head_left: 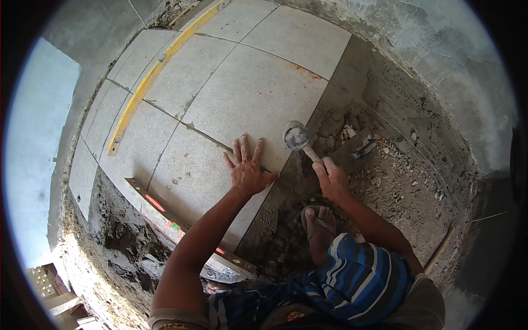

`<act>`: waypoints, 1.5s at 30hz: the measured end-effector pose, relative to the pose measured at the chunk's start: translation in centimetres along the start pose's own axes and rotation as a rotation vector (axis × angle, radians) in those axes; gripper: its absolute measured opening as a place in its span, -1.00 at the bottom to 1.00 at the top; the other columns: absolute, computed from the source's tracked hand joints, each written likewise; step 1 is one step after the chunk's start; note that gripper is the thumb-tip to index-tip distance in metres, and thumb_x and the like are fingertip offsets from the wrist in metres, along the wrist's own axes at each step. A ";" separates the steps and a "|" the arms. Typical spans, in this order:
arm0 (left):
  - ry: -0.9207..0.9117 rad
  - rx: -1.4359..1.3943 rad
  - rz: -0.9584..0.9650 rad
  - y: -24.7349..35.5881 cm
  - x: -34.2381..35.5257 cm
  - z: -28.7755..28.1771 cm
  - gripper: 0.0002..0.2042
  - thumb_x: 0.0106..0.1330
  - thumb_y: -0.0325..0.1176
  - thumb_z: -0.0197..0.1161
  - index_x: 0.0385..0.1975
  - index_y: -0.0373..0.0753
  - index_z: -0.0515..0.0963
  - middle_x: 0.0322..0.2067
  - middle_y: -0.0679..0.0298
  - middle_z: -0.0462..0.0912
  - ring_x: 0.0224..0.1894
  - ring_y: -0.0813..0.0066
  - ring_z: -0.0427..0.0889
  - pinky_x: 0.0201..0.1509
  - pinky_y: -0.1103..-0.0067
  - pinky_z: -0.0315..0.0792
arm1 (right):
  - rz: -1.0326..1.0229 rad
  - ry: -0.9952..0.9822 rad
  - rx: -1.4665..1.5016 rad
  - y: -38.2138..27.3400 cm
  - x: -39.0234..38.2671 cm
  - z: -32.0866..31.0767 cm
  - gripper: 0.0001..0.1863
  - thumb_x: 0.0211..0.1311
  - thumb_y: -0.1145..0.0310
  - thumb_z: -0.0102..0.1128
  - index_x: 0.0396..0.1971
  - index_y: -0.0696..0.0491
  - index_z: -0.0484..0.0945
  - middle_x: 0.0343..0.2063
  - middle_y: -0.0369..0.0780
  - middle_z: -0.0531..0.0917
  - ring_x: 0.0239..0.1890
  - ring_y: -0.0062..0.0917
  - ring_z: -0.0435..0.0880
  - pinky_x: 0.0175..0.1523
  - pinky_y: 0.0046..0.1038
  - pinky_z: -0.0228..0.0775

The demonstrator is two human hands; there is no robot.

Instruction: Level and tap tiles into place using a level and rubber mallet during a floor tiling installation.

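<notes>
My left hand (248,173) lies with spread fingers on a large pale grey floor tile (201,190), close to the joint with the tile (247,93) beyond it. In my right hand (333,181) is the handle of a mallet (297,136) with a round, dusty head. The mallet head is over the right edge of the tiles; I cannot tell whether it touches them. Along the tile's near edge lies a spirit level (179,225) with red stripes and a green vial, partly hidden by my left forearm.
A long yellow straightedge (148,81) rests across the tiles at the left. To the right are rubble and mortar (407,181), a small dark metallic object (364,149) and a stretched string (412,129). My sandalled foot (319,225) stands beside the tile edge. Walls rise around.
</notes>
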State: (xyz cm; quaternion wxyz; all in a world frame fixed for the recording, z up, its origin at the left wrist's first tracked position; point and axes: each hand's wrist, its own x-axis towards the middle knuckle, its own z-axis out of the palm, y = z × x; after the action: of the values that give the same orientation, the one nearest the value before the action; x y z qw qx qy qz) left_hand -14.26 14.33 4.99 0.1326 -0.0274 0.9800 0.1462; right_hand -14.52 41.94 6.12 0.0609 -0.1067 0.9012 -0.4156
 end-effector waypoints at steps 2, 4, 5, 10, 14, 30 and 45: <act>-0.020 0.038 -0.015 0.1 0.1 -0.3 0.18 0.05 0.50 0.36 0.65 0.07 0.05 0.66 -0.09 -0.22 0.69 -0.18 -0.35 0.58 -0.30 -0.43 | -0.017 0.022 0.052 -1.4 1.1 -0.6 -0.58 0.61 0.04 0.05 -0.28 0.14 0.44 -0.54 0.09 0.60 -0.39 0.21 0.61 -0.34 0.05 0.35; 0.035 0.009 -0.023 0.0 1.0 0.0 0.23 0.00 0.57 0.34 0.65 0.04 0.04 0.65 -0.12 -0.22 0.68 -0.21 -0.34 0.58 -0.31 -0.43 | -0.056 0.034 0.113 -2.0 2.4 -1.1 -0.56 0.61 0.02 0.06 -0.29 0.15 0.45 -0.52 0.10 0.60 -0.37 0.20 0.61 -0.32 0.03 0.35; 0.084 -0.024 -0.030 0.0 1.6 0.1 0.29 -0.04 0.64 0.32 0.65 0.00 0.03 0.64 -0.16 -0.21 0.68 -0.24 -0.33 0.57 -0.32 -0.43 | -0.056 0.037 0.115 -2.2 3.0 -1.3 -0.56 0.61 0.02 0.06 -0.29 0.15 0.45 -0.52 0.10 0.60 -0.37 0.20 0.61 -0.32 0.03 0.35; 0.146 0.071 -0.057 -1.9 3.3 -0.1 0.37 -0.06 0.73 0.20 0.67 -0.06 -0.09 0.64 -0.17 -0.27 0.67 -0.26 -0.41 0.57 -0.30 -0.47 | -0.007 0.048 0.125 -2.5 5.6 -0.6 -0.52 0.62 -0.03 0.01 -0.28 0.15 0.49 -0.51 0.09 0.59 -0.36 0.19 0.60 -0.31 0.00 0.36; 0.152 0.070 -0.053 -1.7 3.3 0.8 0.41 -0.08 0.78 0.13 0.68 -0.07 -0.16 0.65 -0.18 -0.31 0.66 -0.29 -0.47 0.58 -0.28 -0.52 | 0.066 -0.021 -0.079 1.6 5.6 0.7 -0.47 0.63 -0.06 -0.04 -0.26 0.17 0.52 -0.49 0.09 0.58 -0.34 0.17 0.59 -0.28 0.01 0.37; 0.279 0.030 -0.061 -3.8 2.7 1.1 0.29 0.03 0.67 0.23 0.64 -0.16 0.04 0.62 -0.24 -0.12 0.67 -0.24 -0.24 0.60 -0.25 -0.38 | 0.153 -0.138 0.179 0.5 6.9 -0.9 -0.40 0.61 -0.14 -0.01 -0.29 0.19 0.52 -0.52 -0.07 0.52 -0.40 -0.17 0.55 -0.24 -0.14 0.37; 0.200 0.074 -0.155 -12.9 7.6 -2.3 0.33 -0.01 0.70 0.23 0.64 -0.17 0.02 0.62 -0.24 -0.12 0.67 -0.23 -0.23 0.60 -0.26 -0.34 | 0.123 -0.146 0.187 0.0 11.9 -2.0 -0.49 0.64 -0.04 -0.02 -0.28 0.16 0.51 -0.55 -0.21 0.47 -0.47 -0.42 0.45 -0.31 -0.24 0.31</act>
State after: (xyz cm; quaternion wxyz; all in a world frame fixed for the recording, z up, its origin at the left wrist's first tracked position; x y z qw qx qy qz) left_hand -20.99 1.24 1.46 0.0459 -0.1124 0.9880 0.0956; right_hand -26.49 40.53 7.14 0.1615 -0.0749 0.8567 -0.4842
